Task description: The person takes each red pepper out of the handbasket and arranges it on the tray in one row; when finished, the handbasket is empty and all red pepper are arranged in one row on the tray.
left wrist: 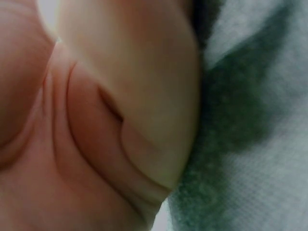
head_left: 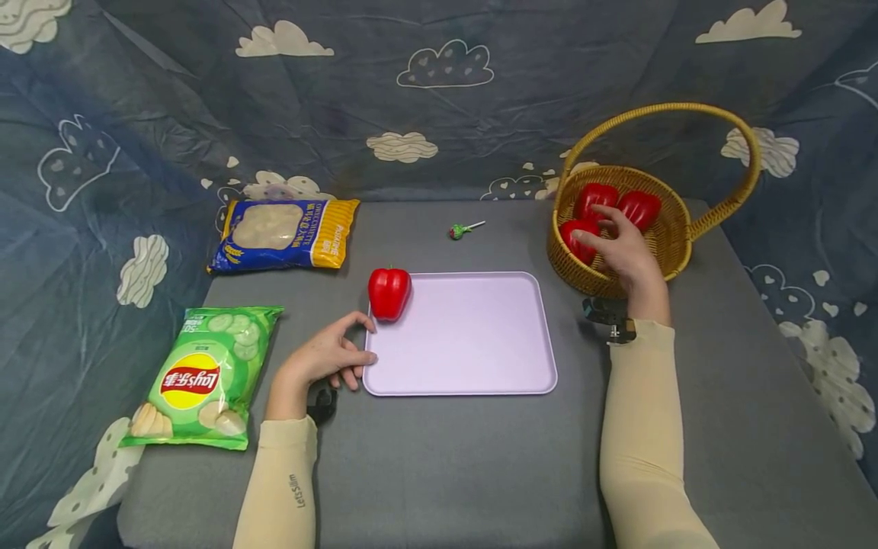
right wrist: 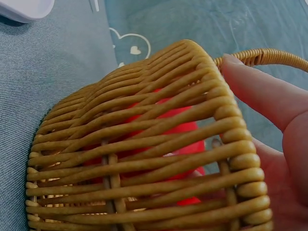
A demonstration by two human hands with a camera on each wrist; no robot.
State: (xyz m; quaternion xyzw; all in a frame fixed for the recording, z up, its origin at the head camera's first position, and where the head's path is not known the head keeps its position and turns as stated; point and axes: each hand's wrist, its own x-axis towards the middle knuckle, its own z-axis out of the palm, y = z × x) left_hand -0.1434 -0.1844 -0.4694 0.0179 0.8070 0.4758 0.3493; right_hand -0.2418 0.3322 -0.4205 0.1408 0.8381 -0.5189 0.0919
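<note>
My left hand point(head_left: 332, 352) is at the left rim of a pale lilac tray point(head_left: 466, 335), its thumb and index fingertips spread along that rim. In the left wrist view, bent fingers point(left wrist: 139, 91) hide the tray. A red bell pepper point(head_left: 389, 293) lies on the tray's upper left corner. My right hand point(head_left: 626, 248) reaches into a wicker basket point(head_left: 569, 272), thumb and index finger apart over a red pepper point(head_left: 571, 230) at the near left. Two more red peppers point(head_left: 641, 210) lie behind it. In the right wrist view, woven wicker point(right wrist: 144, 163) partly covers the red peppers.
A green bag of chips point(head_left: 206, 381) lies at the left. Above it is a blue and yellow pasta bag point(head_left: 281, 235). Behind the tray lies a lollipop point(head_left: 458, 231). The basket's tall handle point(head_left: 744, 152) arches over it, and patterned cloth point(head_left: 439, 114) hangs at the table's back.
</note>
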